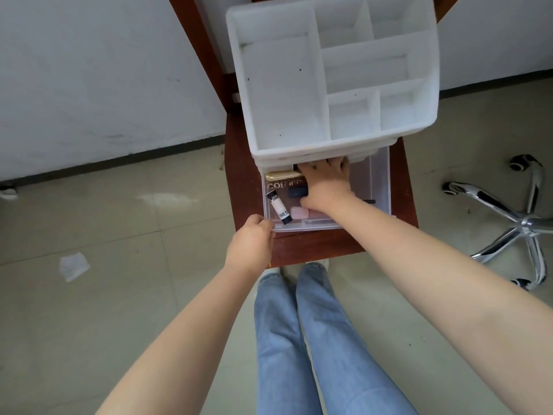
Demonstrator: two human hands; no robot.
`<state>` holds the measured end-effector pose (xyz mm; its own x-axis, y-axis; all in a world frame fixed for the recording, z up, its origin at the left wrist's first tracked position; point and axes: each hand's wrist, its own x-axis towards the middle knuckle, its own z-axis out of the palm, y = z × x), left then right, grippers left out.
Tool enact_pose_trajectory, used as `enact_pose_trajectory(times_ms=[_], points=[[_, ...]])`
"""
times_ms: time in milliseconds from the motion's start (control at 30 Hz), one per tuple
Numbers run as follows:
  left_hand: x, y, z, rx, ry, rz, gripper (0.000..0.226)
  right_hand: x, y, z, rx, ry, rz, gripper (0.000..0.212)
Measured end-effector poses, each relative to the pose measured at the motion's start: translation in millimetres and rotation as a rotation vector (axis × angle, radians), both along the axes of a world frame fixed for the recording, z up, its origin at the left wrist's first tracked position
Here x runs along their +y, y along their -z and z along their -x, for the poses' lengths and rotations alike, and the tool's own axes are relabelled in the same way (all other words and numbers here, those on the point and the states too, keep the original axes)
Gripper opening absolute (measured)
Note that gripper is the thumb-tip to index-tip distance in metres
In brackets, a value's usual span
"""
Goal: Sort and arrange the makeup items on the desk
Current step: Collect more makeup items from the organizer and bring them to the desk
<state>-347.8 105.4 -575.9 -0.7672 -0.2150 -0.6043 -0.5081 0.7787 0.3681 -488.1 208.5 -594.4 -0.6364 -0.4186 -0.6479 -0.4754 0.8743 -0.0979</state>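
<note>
In the pulled-out clear drawer (380, 187) of the white organizer (329, 76), the right hand (324, 182) is reaching among makeup items, its grasp indiscernible. The left hand (254, 238) is gripping the drawer's front corner; it should be steadying the drawer while one item, such as the black-and-white tube (279, 206), is being lifted.

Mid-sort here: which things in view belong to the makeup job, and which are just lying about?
Job:
white organizer
clear drawer, pulled open
black-and-white tube
gold tube
pink item
left hand
right hand

Lying about:
chair base
paper scrap
</note>
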Motion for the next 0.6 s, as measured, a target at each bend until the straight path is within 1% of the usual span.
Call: enact_pose_trajectory(times_ms=[100,167,233,300,367,467,500,533,600], points=[[0,0,2,-0.019,0.012,0.012,0.029,-7,-3,-5,0.106,-0.07,-0.087,0.07],[1,1,4,-0.034,0.024,0.021,0.028,-5,4,-9,0.283,-0.144,-0.088,0.058],[1,1,4,-0.04,0.032,0.024,0.028,-4,2,-11,0.391,-0.149,-0.082,0.055],[0,1,4,-0.04,0.055,0.036,0.026,-6,-2,-8,0.316,-0.163,-0.104,0.056],[0,0,4,-0.049,0.08,0.053,0.025,-6,-3,-9,0.273,-0.17,-0.044,0.049],[0,-3,3,-0.059,0.109,0.107,0.025,5,-10,-13,0.311,-0.143,0.022,0.044],[1,-4,2,-0.055,0.114,0.139,0.026,12,-17,-17,0.258,-0.116,0.044,0.042],[2,-6,3,-0.028,0.117,0.169,0.026,21,-20,-21,0.208,-0.09,0.097,0.038],[4,-9,8,0.121,0.168,0.227,0.02,42,-32,-26,0.141,0.06,0.176,0.032]])
